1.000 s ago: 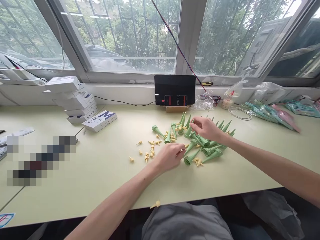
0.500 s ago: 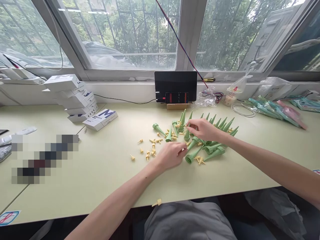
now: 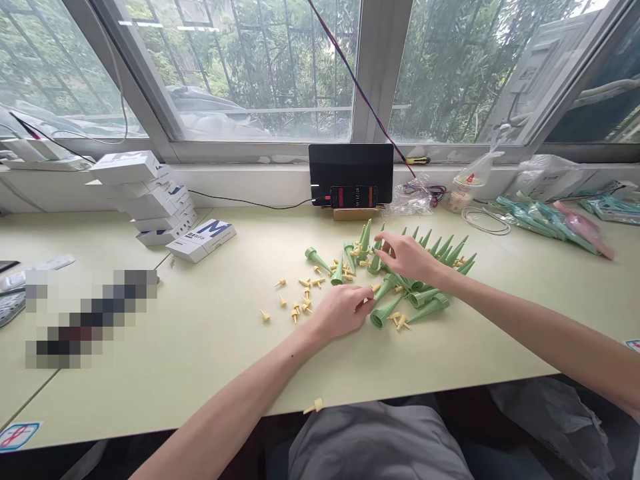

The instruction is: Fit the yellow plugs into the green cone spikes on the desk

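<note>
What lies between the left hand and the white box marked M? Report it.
In the head view, several small yellow pieces lie scattered between the left hand and the white box; nearest the box, only tabletop shows.

I can read a big blue M on the white box point(image 3: 201, 241); the phone point(image 3: 353, 197) shows digits too small for me.

Green cones point(image 3: 433, 306), some upright, others on their sides, small yellow pegs point(image 3: 265, 317) among and beside them
</note>
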The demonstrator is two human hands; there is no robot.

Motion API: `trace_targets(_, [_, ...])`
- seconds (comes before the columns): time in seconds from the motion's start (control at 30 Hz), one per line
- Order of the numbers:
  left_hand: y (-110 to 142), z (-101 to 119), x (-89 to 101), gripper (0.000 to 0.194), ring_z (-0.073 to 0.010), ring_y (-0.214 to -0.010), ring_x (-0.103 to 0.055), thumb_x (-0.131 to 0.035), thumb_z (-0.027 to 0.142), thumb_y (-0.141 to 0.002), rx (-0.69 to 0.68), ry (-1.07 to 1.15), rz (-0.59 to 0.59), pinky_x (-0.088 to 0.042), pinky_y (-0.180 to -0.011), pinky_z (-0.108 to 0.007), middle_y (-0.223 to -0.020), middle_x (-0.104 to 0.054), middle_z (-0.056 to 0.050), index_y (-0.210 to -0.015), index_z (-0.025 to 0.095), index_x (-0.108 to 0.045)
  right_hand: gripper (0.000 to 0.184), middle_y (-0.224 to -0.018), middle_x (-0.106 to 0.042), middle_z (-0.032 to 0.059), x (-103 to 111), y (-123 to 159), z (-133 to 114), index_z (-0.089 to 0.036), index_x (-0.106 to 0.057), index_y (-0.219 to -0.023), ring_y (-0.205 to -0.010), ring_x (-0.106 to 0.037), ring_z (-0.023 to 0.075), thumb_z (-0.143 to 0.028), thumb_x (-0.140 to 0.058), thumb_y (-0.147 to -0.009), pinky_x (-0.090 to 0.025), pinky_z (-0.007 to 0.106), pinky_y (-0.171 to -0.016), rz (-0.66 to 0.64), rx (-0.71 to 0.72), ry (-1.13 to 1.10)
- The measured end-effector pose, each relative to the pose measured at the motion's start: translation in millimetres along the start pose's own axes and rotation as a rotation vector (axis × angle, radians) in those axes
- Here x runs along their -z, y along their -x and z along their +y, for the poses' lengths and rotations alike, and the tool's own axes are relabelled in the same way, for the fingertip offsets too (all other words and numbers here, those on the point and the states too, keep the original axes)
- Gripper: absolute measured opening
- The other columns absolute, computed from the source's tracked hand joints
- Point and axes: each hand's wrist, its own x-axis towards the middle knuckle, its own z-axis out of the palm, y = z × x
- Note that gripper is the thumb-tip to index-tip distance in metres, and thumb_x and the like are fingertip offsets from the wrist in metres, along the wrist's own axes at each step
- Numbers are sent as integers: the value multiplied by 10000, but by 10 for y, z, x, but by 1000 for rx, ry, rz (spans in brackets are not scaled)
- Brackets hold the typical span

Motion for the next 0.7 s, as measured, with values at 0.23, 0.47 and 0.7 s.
trace_targets(0.23, [0,7,3,255,-124,-541,-499,-486,201,-947,8,23,5,-335,-556,-245,-611,-581,-6,-716,183,-593,166,-775,-643,38,221,105,-199,-179,-608,-1069,-585,-529,153,-264,-497,-978,-326,267,-551,190,73,233])
trace_targets(0.47, [0,16,3,277,-123,-535,-471,-494,220,-953,-5,21,5,-322,-548,-246,-600,-550,-3,-686,180,-556,146,-787,-631,68,203,312,-182,-186,-610,-854,-616,-567,183,-228,-529,-968,-278,285,-533,-69,-75,461])
trace_targets(0.7, [3,4,5,252,-116,-548,-470,-494,210,-952,5,37,-4,-345,-561,-233,-622,-557,1,-719,174,-582,126,-901,-704,115,34,259,-19,-176,-622,-1029,-809,-679,267,-264,-561,-963,-343,288,-587,-236,-201,424])
